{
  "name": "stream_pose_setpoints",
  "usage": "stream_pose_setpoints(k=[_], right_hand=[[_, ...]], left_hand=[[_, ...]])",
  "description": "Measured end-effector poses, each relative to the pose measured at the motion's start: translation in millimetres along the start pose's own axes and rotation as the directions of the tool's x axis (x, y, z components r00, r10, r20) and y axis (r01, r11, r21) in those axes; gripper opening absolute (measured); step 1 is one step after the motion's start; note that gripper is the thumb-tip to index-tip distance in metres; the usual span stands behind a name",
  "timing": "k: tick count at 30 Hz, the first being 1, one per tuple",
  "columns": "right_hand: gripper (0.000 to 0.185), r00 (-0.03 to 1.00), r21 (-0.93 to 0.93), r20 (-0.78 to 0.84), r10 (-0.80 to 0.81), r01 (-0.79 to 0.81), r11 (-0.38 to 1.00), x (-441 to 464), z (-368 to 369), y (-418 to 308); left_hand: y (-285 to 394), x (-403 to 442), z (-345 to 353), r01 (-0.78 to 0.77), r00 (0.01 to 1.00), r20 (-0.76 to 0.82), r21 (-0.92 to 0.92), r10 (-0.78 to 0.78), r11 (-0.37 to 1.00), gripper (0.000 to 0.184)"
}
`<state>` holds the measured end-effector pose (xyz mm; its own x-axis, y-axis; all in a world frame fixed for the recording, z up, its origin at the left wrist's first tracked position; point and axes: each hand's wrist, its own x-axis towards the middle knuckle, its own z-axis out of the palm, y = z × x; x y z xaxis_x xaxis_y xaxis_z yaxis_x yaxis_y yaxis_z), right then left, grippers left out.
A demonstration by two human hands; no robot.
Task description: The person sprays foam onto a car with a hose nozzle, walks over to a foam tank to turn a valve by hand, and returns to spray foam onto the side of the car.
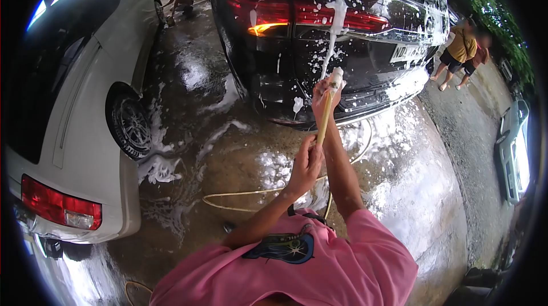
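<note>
Both my hands are on a yellowish hose [326,115] that ends in a foam-covered nozzle [335,77]. My right hand [327,99] is wrapped round its upper end, just beneath the nozzle. Lower down, my left hand [307,163] grips the hose with its fingers closed. Beyond the nozzle stands the rear of a black car [359,49], streaked and spotted with white foam over its red tail light [342,16] and body. An orange lamp glows at the left part of that light.
A white vehicle [85,95] stands at the left. One person [182,0] crouches by its front wheel. Two people [461,46] stand at the right, near a parked car [514,152]. Loops of hose [245,193] lie on the wet, foamy floor [228,163].
</note>
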<state>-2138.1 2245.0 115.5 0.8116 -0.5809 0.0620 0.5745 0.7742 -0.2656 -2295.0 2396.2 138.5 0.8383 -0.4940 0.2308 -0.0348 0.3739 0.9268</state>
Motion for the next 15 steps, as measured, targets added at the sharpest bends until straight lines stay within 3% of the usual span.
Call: stream_pose_setpoints(k=[2, 3, 7, 10, 12, 15], right_hand=[[0.039, 0.990, -0.180, -0.035, -0.135, 0.126, 0.975, 5, 4, 1], [0.034, 0.983, -0.161, -0.087, -0.159, 0.144, 0.976, 2, 12, 2], [0.030, 0.987, -0.090, -0.037, -0.158, 0.154, 0.984, 0, 10, 5], [0.025, 0.994, -0.069, 0.036, -0.099, 0.101, 0.992, 2, -1, 3], [0.025, 0.942, -0.111, 0.269, 0.200, -0.176, 0.978, 2, -11, -3], [0.020, 0.936, -0.124, 0.248, 0.251, -0.226, 0.966, -1, -16, -12]], left_hand=[[2, 1, -4, 0.038, 0.999, -0.002, -0.041, -0.038, 0.998, 0.023], [2, 1, -6, 0.043, 0.999, -0.007, -0.050, -0.043, 0.998, 0.023], [7, 1, -6, 0.060, 0.998, 0.004, -0.077, -0.059, 0.995, 0.023], [12, 0, -9, 0.085, 0.994, 0.071, -0.012, -0.084, 0.996, 0.023], [14, 3, -11, 0.134, 0.984, 0.125, -0.036, -0.129, 0.990, 0.023], [24, 11, -15, 0.218, 0.961, 0.193, -0.092, -0.197, 0.972, 0.023]])
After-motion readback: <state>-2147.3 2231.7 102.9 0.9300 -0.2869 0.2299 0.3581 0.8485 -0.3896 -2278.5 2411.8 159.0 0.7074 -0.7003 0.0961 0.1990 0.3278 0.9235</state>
